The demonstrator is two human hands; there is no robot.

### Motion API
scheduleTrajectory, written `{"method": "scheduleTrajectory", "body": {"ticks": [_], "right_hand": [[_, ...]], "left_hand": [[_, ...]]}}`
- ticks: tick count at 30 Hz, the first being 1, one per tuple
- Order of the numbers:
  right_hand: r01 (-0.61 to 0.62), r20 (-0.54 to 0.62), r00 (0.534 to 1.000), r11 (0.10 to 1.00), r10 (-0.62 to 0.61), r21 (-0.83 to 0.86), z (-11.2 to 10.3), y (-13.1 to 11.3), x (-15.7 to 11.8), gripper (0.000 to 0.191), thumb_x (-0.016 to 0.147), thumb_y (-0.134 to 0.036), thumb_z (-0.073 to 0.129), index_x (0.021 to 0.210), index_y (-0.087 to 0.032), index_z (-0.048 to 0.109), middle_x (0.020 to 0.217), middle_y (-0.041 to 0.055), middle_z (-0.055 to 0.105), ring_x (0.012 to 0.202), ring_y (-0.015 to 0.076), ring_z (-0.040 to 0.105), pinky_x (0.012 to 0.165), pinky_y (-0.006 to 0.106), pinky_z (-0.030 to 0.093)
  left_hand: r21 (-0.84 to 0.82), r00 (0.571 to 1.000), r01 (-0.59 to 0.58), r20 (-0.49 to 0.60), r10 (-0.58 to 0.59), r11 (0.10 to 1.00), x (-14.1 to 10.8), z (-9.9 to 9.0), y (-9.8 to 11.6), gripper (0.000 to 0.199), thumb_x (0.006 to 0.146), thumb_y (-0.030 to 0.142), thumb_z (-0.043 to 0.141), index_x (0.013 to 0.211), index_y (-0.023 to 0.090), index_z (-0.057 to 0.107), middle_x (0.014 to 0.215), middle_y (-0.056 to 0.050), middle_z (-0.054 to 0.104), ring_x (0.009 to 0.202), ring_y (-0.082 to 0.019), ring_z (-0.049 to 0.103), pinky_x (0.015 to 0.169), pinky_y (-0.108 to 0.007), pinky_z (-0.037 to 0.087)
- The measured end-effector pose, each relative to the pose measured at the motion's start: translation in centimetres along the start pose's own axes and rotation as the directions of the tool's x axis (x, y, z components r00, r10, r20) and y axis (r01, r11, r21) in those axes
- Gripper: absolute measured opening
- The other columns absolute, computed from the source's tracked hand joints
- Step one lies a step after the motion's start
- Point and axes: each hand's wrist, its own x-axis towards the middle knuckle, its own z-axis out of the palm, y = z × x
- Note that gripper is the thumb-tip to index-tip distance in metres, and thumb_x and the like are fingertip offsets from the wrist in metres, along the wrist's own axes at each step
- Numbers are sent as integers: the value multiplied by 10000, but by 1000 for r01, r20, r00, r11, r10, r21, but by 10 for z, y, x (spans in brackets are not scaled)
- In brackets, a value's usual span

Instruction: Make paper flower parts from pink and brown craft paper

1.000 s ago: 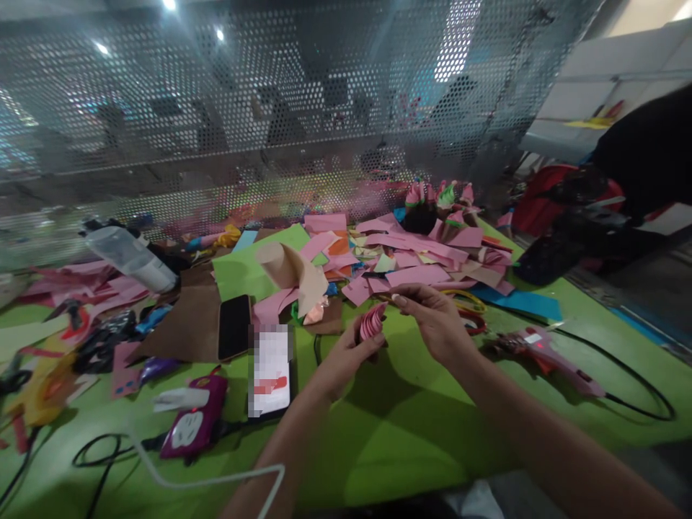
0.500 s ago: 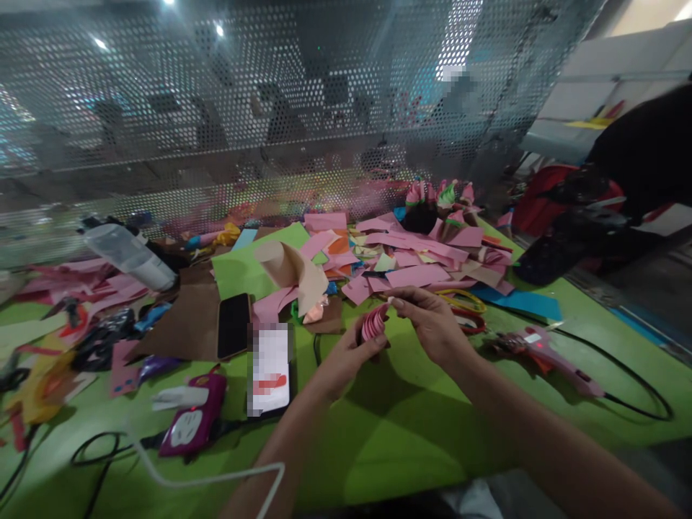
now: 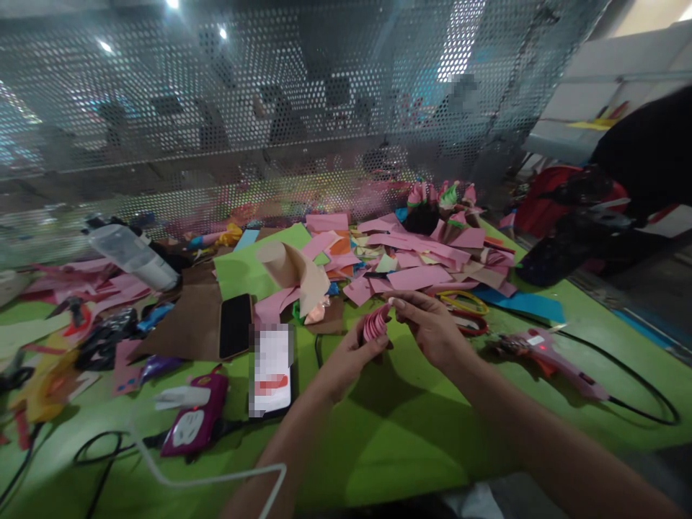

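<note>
A small pink swirled piece with layered ridges sits between the thumb and fingers of my left hand, above the green table. At its narrow upper tip, my right hand has thumb and forefinger pinched together, touching the tip. Part of the piece is hidden by my left fingers. To the right of my hands lies a pink glue gun with a small red light.
Behind my hands lie pink paper strips, a rolled tan sheet and yellow-handled scissors. Two phones, a purple power adapter and cables are at left. Finished-looking swirls stand at the back.
The whole view has shifted slightly. Both hands keep nearly the same pose around the pink swirled piece.
</note>
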Motion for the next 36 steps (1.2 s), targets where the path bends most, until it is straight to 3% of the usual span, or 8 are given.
{"method": "scheduleTrajectory", "body": {"ticks": [11,22,29,36], "right_hand": [[1,-6,1000,1000,-1,20,0,4,0,275,562,-409,898,777,-263,806,767,15,730,632,136,500,619,303,407],[7,2,1000,1000,-6,-29,0,0,-2,259,551,-429,897,733,-270,804,718,7,722,640,141,513,639,309,398],[36,49,998,998,-33,-59,1,-5,-5,340,658,-457,836,952,-290,803,878,11,730,661,135,501,636,308,416],[86,25,996,989,-83,-118,2,-2,-3,327,629,-460,853,824,-222,742,812,17,701,689,139,549,641,284,447]], "left_hand": [[-51,1000,-2,5,3,999,0,1,-3,634,747,462,803,1324,277,618,1087,-44,645,895,-161,551,813,-274,416],[19,1000,1,19,-1,1000,-2,2,-1,688,742,521,790,1353,275,593,942,-26,631,816,-145,531,786,-273,417],[-4,1000,-25,9,26,1000,0,0,-2,722,720,531,803,1367,298,581,1049,-40,648,879,-166,540,785,-271,422],[102,997,-73,-5,74,992,2,-1,-4,699,764,514,768,1374,252,549,1242,-67,629,1120,-235,543,979,-340,413]]}}
